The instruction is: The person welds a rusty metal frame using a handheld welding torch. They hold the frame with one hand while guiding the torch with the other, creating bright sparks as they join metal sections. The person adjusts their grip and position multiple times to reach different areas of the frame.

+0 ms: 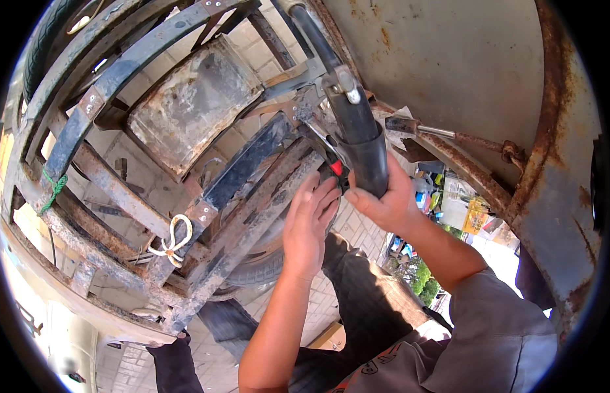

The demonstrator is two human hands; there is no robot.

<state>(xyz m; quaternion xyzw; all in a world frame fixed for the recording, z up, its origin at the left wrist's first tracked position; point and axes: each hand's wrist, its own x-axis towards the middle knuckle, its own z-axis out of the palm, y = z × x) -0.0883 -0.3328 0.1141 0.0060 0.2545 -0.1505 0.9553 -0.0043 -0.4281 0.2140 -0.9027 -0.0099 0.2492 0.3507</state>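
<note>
My right hand point(390, 200) is closed round the lower end of a thick black sleeve point(364, 157) on a dark metal tube with a silver fitting point(349, 88). My left hand point(308, 226) is beside it, fingers extended and slightly bent, near a small red-tipped part point(336, 167) under the tube; whether its fingertips touch anything is unclear. Behind both hands is a rusted slatted metal frame point(220, 295) with bolted crossbars.
A rusty panel point(449, 65) bounds the right, with a rod linkage point(482, 144). A dented metal box point(187, 105), tyre point(252, 268), white cord loop point(177, 239) and green cord point(54, 193) are on the left. Assorted items point(472, 209) and someone's dark-clothed leg point(167, 367) appear below.
</note>
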